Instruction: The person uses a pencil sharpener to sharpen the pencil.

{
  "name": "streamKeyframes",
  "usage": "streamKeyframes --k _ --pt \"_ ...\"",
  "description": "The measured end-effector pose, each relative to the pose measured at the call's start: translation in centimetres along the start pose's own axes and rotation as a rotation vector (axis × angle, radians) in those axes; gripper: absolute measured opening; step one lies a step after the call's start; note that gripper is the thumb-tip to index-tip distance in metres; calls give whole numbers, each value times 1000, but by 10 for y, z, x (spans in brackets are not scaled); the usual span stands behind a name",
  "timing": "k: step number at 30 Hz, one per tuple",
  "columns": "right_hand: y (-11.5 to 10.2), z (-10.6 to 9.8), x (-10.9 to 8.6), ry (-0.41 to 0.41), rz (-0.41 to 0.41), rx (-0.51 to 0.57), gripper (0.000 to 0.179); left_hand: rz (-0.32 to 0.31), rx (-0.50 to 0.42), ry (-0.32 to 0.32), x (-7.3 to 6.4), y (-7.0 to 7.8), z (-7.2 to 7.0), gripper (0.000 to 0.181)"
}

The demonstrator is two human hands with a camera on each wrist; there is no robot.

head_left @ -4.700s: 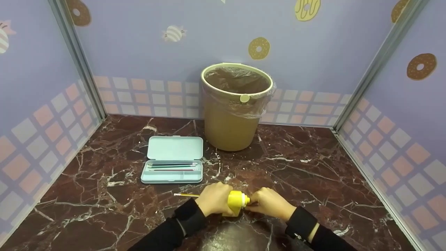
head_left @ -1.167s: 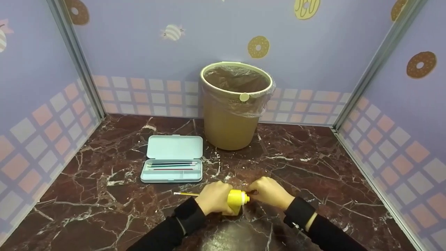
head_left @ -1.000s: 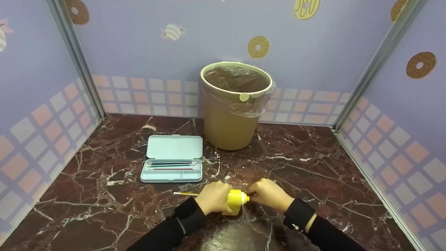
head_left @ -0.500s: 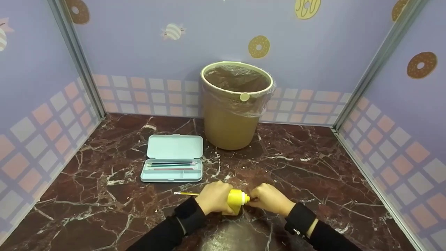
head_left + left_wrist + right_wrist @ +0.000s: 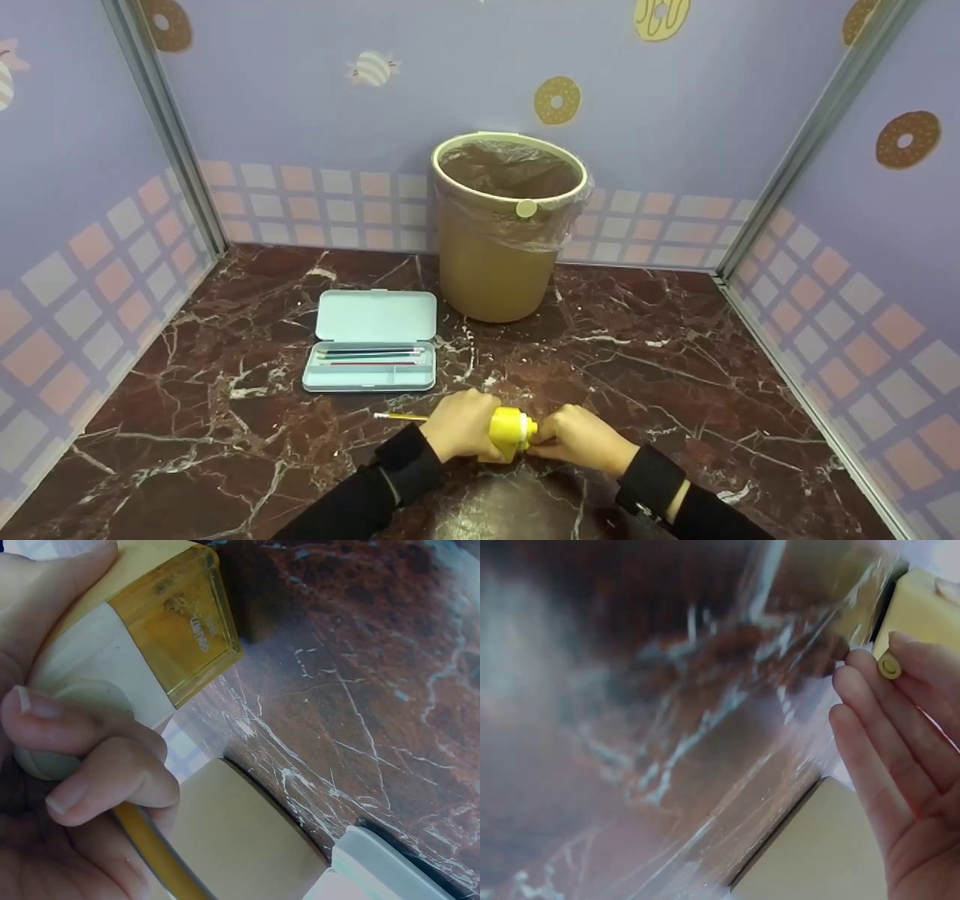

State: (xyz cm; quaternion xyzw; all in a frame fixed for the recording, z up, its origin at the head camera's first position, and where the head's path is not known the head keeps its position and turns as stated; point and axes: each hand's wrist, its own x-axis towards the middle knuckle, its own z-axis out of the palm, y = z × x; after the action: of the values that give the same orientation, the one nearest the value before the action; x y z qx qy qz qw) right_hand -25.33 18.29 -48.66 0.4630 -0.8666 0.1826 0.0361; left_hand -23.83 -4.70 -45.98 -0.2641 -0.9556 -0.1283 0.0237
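My left hand [image 5: 463, 426] grips a yellow crank pencil sharpener [image 5: 505, 429] low over the table. A yellow pencil [image 5: 401, 417] with a white end sticks out to the left of this hand; in the left wrist view the pencil [image 5: 156, 849] passes by the curled fingers. That view also shows the sharpener's see-through amber shavings bin [image 5: 184, 626] with dark bits inside. My right hand [image 5: 583, 438] is at the sharpener's right end. In the right wrist view its thumb and index finger pinch the small yellow crank knob [image 5: 889, 666], the other fingers extended.
A pale blue pencil case [image 5: 412, 379] lies open at the left with several pencils [image 5: 371, 354] in it. Behind it to the right stands a tan bin [image 5: 499, 277] with a clear plastic liner. Patterned panels [image 5: 300, 97] enclose the dark red marbled table [image 5: 247, 427].
My right hand has gone round at the sharpener's end: it was higher a second ago, then came down, and is lower now. The left hand, sharpener and pencil stay in place.
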Motion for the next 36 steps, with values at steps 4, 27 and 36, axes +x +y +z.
streamKeyframes --k 4,27,36 --pt "-4 -1 -4 -2 -42 7 6 -2 -1 1 1 0 -1 47" --pt "-40 -44 -16 104 -160 -98 8 -16 -20 -26 1 0 0 46" --pt "-32 -61 -6 198 -146 -142 11 -1 -7 -17 1 1 0 43"
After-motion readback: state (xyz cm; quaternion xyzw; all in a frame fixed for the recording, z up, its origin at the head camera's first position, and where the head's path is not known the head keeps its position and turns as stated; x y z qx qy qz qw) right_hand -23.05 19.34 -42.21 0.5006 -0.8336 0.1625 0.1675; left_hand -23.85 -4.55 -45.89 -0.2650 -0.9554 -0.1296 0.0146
